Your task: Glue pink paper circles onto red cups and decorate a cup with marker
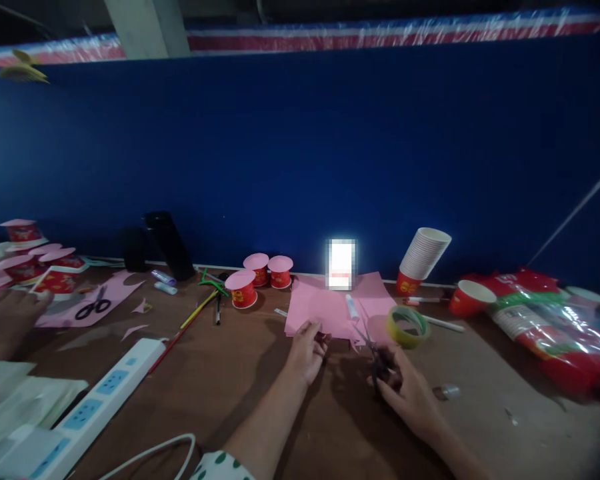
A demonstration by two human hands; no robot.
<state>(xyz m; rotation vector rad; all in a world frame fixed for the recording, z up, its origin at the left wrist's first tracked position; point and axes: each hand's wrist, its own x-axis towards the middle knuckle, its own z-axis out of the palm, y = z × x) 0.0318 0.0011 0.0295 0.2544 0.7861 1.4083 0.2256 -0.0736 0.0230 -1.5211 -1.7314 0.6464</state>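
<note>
My right hand has its fingers in the handles of a pair of scissors; the blades point away from me and are parted. My left hand is closed, thumb and fingers curled together at the front edge of a stack of pink paper. Whatever it may be pinching is too small and dark to make out. A white glue stick lies on the pink paper, close to the scissor tips. Beyond my right hand, a roll of yellowish tape rests by the paper's right corner.
A lit phone stands behind the paper. Red paper cups topped with pink discs are left of it; a cup stack leans at right. A power strip lies front left. Another person's hand is at far left.
</note>
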